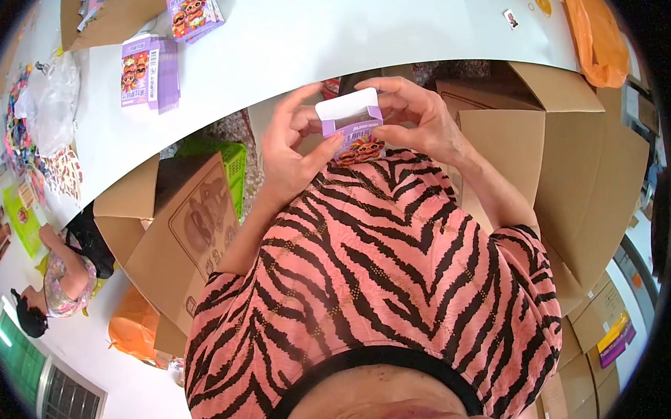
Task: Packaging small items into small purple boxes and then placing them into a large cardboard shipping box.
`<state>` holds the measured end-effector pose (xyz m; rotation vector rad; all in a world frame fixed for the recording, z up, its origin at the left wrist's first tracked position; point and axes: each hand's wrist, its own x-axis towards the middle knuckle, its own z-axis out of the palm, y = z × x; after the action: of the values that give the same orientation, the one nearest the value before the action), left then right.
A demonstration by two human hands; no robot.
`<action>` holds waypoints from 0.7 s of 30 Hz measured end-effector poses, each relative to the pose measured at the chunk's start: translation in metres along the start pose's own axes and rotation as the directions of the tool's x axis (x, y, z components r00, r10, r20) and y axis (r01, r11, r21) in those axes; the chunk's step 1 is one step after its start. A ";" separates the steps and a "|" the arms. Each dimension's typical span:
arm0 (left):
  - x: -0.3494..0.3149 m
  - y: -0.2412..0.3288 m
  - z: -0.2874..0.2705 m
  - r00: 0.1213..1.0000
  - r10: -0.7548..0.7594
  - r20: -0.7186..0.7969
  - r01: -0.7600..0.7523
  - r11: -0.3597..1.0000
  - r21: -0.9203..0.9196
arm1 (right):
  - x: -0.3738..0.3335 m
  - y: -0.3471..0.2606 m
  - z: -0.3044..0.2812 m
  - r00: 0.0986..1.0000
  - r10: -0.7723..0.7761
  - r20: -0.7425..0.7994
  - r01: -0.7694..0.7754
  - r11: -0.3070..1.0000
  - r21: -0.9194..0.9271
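The left grip (290,144) and right grip (427,124) both hold the box (354,126) at twelve o'clock, its body apparently formed, its top flap (346,103) unclosed. On the table (321,29), carton stacks (150,74) between ten and eleven o'clock seem unformed.

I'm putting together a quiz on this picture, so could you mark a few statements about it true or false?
1. The left hand and right hand hold the small purple box. True.
2. The small purple box's top is closed. False: it is open, its white flap raised.
3. The orange bag is on the right of the white table. True.
4. The striped shirt is green and white. False: it is pink and black.
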<state>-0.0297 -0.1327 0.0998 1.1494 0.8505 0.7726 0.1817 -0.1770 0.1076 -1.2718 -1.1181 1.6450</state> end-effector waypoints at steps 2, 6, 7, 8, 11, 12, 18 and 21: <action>0.000 0.002 -0.003 0.999 -0.036 0.028 0.036 0.999 0.009 | 0.001 0.000 0.000 1.000 0.024 -0.004 -0.024 0.997 0.067; 0.001 0.001 -0.006 0.996 -0.059 0.067 0.054 0.996 0.072 | 0.000 0.004 -0.004 0.999 0.026 0.042 -0.029 0.996 0.085; 0.001 0.001 -0.006 0.996 -0.020 0.083 0.012 0.996 0.092 | 0.000 0.003 -0.005 0.998 0.017 0.067 -0.022 0.997 0.074; 0.002 -0.002 -0.006 0.996 -0.022 0.083 0.015 0.996 0.092 | 0.000 0.005 -0.004 0.998 0.019 0.067 -0.024 0.997 0.076; 0.004 -0.014 -0.006 0.993 0.073 0.097 -0.078 0.996 0.052 | 0.001 0.013 -0.003 0.998 0.043 0.039 -0.046 0.995 0.085; 0.005 -0.016 -0.007 0.990 0.098 0.100 -0.107 0.990 0.091 | 0.002 0.015 -0.003 0.999 0.027 0.031 -0.030 0.996 0.086; 0.008 -0.017 -0.012 0.976 0.158 0.153 -0.189 0.956 0.223 | 0.001 0.015 -0.003 0.999 -0.016 0.032 0.015 0.999 0.035; 0.007 -0.016 -0.012 0.973 0.145 0.179 -0.187 0.951 0.245 | -0.002 0.015 -0.004 0.999 0.009 0.048 -0.009 1.000 -0.005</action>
<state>-0.0358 -0.1252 0.0812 1.5124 0.7420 0.7086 0.1849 -0.1828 0.0939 -1.2480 -1.1469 1.6885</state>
